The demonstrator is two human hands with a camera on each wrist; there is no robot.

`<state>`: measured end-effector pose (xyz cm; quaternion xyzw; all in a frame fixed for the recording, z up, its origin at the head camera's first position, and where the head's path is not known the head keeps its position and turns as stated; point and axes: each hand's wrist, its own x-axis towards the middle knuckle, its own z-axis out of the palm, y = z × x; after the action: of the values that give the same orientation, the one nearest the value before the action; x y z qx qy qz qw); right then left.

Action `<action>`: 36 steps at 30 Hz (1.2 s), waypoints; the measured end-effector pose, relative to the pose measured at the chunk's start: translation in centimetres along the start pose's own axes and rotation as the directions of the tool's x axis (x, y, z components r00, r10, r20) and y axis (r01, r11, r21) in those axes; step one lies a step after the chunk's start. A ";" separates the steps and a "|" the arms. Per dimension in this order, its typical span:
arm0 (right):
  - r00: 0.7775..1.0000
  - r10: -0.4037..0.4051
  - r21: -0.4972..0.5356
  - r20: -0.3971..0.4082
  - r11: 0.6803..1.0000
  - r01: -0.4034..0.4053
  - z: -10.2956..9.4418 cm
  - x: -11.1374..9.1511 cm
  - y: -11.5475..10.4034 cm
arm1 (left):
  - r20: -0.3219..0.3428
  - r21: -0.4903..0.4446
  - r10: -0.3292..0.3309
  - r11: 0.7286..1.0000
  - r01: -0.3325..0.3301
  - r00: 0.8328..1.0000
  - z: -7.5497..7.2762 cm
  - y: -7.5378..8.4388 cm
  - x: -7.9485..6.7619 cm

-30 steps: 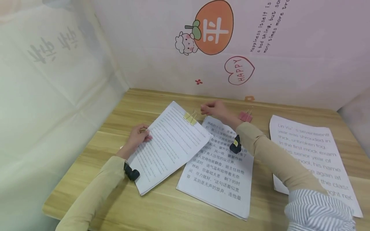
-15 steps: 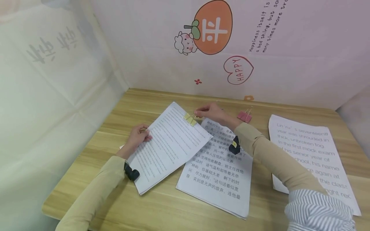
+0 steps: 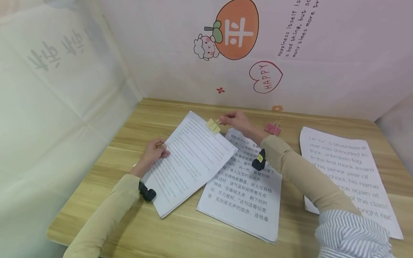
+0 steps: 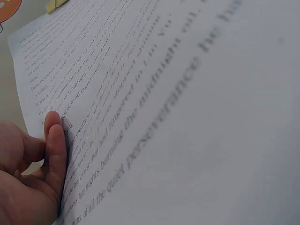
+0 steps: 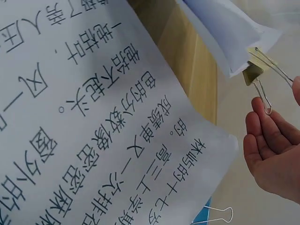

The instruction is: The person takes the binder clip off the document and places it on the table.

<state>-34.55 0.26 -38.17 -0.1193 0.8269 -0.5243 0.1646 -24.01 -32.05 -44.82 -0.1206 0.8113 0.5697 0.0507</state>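
Observation:
At the left of the table a stack of printed paper (image 3: 187, 168) lies slanted. Its left edge sits between the thumb and bent fingers of my left hand (image 4: 35, 173); the thumb tip is hidden. A yellow binder clip (image 3: 213, 126) sits at the stack's top edge. My right hand (image 3: 237, 121) pinches that clip's wire handles, thumb on one and fingers on the other, as the right wrist view shows. How deep the paper is in the clip's jaws I cannot tell. The stack's near-right corner overlaps a second stack with large Chinese print (image 3: 242, 200).
A red binder clip (image 3: 272, 129) is at the table's back. Part of a blue clip (image 5: 201, 218) shows by the Chinese stack's top edge. A third stack with large English print (image 3: 348, 172) lies at the right. A printed cloth wall (image 3: 180, 82) stands behind the wooden table (image 3: 174, 236).
My right hand has come left to the yellow clip and taken its handles. The clip and the stack's top edge have since shifted slightly away from me. The left hand has stayed in place.

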 end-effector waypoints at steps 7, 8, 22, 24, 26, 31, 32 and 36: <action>0.995 -0.020 0.115 -0.100 0.993 0.031 -2.8 0.3 0.5 | -0.002 -0.020 -0.011 1.000 0.011 1.000 -0.1 -0.1 0.0; 0.992 -0.015 0.126 -0.122 0.992 0.030 -3.3 0.3 0.7 | -0.004 -0.030 -0.016 0.999 0.016 1.000 -0.1 -0.1 0.0; 0.980 0.133 -0.176 -0.145 0.972 -0.158 -8.8 -2.4 4.2 | -0.054 -0.125 -0.030 0.992 0.023 0.998 0.1 -0.3 -0.1; 0.981 0.130 -0.217 -0.146 0.963 -0.160 -9.0 -2.6 4.7 | -0.063 -0.147 -0.034 0.989 0.025 0.997 0.1 -0.4 -0.1; 0.980 0.135 -0.224 -0.143 0.961 -0.165 -9.3 -2.8 5.1 | -0.077 -0.173 -0.042 0.985 0.028 0.996 0.1 -0.3 -0.1; 0.977 0.161 -0.222 -0.141 0.956 -0.190 -9.4 -3.0 5.8 | -0.109 -0.212 -0.065 0.976 0.041 0.992 0.3 -0.1 -0.1; 0.976 0.163 -0.222 -0.141 0.956 -0.192 -9.3 -3.1 5.9 | -0.117 -0.216 -0.073 0.975 0.046 0.991 0.3 -0.1 -0.1; 0.979 0.149 -0.234 -0.138 0.956 -0.178 -9.3 -3.2 6.2 | -0.150 -0.243 -0.103 0.968 0.064 0.983 0.6 0.1 -0.1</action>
<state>-35.46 11.75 -39.68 -0.0383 0.9008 -0.4086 0.1417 -23.91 -31.48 -44.93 -0.2057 0.7332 0.6482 -0.0059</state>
